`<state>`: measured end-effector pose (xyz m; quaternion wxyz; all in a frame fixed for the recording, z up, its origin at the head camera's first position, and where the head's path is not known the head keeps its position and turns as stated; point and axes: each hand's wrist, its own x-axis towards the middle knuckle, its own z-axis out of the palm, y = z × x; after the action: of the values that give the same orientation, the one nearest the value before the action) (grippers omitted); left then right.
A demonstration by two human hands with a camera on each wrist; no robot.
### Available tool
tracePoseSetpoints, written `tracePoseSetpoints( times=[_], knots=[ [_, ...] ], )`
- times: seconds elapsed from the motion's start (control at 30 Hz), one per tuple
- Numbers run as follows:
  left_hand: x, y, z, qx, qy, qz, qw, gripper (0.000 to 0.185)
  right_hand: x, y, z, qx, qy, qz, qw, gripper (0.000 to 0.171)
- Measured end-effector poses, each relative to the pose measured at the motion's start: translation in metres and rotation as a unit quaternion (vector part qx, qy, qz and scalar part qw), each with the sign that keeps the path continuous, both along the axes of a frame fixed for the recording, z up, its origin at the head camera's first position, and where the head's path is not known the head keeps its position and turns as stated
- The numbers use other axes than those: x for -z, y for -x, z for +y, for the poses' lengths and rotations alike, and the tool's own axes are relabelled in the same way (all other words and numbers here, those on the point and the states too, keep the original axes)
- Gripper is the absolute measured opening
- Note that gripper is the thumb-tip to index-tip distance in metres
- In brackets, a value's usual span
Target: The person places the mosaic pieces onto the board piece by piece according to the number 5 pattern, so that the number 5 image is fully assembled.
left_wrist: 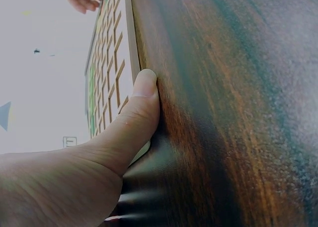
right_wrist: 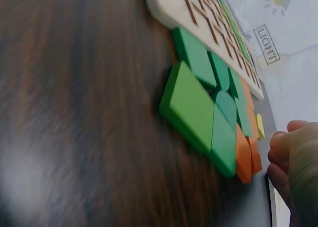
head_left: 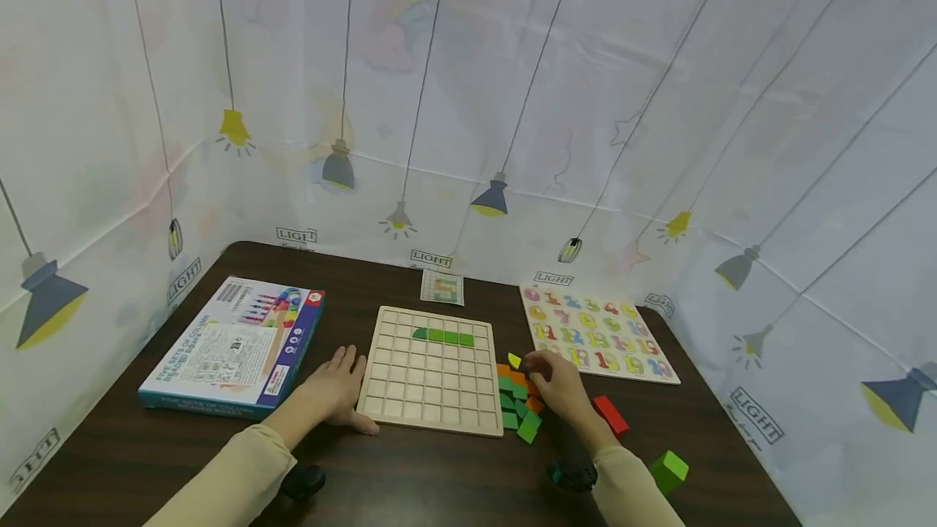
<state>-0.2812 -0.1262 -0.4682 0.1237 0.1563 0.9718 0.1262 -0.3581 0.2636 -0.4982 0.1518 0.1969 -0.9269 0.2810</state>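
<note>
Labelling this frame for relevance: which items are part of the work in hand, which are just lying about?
In use:
- wooden grid board, steadied by left hand
- green pieces on the board
- pile of green and orange pieces, right hand on it
- yellow piece

Lying about:
- number puzzle
- blue box
- small card
- red block
- green block

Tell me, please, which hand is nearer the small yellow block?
Right. The right hand has its fingertips beside the small yellow block; the left hand rests across the wooden grid board, at its left edge.
</note>
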Motion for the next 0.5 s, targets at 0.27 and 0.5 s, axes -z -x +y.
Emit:
tracePoseSetpoints(
  times=[0.27, 0.5],
  knots=[
    [-0.004, -0.002, -0.002, 0.002, -0.002, 0.004, 1.0000, 0.112, 0.000, -0.011, 0.007, 0.003, -0.006, -0.016, 1.000, 0.028],
    [-0.004, -0.001, 0.001, 0.002, 0.009, -0.004, 0.9999, 0.111, 0.001, -0.019, 0.017, -0.001, 0.002, -0.045, 0.999, 0.036]
  ],
)
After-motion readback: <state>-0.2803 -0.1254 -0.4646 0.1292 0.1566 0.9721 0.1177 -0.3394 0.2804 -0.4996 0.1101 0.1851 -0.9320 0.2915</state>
